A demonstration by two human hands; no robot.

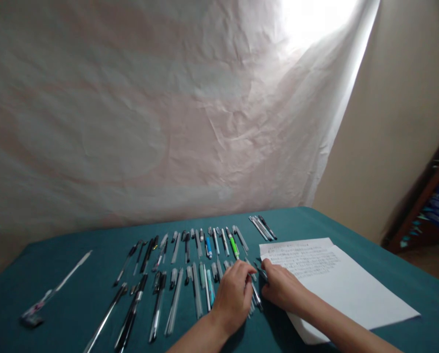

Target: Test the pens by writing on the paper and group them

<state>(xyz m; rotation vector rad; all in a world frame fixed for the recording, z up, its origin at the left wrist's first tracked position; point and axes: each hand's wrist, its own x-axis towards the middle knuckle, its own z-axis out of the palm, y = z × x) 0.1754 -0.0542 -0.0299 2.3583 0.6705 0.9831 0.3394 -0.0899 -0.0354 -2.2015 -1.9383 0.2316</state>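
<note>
My left hand [232, 296] hovers over the right end of two rows of pens, its fingers curled together. Whatever lies in its fingertips is hidden or too small to name. Close beside it, my right hand [283, 287] is closed around a dark slim pen [261, 272], near the left edge of a handwritten sheet of paper [366, 299]. Below and between the hands lies a clear pen [256, 298] with a dark tip. A green pen [234, 247] and a blue pen [208, 247] lie in the far row.
Several clear and black pens, some with caps off beside them, lie on the green tablecloth [68, 314]. A small group of pens [262, 228] is behind the paper. At far left lies a long thin white item [72, 272]. A pale sheet [149, 113] hangs behind the table.
</note>
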